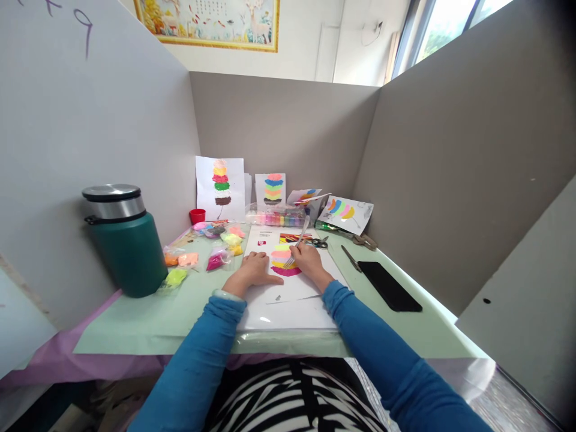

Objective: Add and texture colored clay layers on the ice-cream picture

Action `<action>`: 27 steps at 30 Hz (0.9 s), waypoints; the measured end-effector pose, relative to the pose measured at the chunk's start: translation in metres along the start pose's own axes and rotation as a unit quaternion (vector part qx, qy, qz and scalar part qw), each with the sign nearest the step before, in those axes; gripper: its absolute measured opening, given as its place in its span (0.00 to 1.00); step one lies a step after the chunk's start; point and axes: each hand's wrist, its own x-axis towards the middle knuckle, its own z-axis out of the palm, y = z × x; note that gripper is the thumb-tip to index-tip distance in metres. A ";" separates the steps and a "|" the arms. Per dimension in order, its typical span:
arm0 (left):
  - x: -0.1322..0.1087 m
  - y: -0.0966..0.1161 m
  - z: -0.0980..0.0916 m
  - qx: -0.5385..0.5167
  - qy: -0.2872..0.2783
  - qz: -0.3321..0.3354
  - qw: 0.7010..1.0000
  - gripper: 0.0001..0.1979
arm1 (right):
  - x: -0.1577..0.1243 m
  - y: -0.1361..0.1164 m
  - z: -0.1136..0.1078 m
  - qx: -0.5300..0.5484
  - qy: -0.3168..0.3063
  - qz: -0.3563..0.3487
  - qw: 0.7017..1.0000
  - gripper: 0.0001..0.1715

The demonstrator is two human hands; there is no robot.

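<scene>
Head view: both my forearms reach forward over the bench (135,324).
Left hand (254,268): flat, fingers spread apart, pressing the paper (297,288).
Right hand (307,257): fingers clamped on a fork (297,240), tines on the coloured clay picture (284,261) mid-sheet.

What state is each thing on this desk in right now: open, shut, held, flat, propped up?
Left hand: flat, pressing the paper down.
Right hand: fingers closed around a fork.
Fork: held, tines on the coloured clay.
Paper: lying flat, partly covered in clay stripes.
Green flask: upright, lid on.
Clay bags: lying loose beside the flask.
Finished pictures: propped against the back wall.
Phone: lying flat, screen dark.
</scene>
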 end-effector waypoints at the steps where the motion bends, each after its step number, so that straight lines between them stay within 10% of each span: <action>1: 0.000 0.000 0.000 0.000 -0.001 0.000 1.000 0.43 | -0.001 0.001 0.000 -0.003 0.009 0.003 1.000 0.19; 27: 0.000 0.000 0.001 -0.007 0.008 0.001 1.000 0.39 | 0.000 -0.011 0.007 0.019 -0.014 -0.018 1.000 0.20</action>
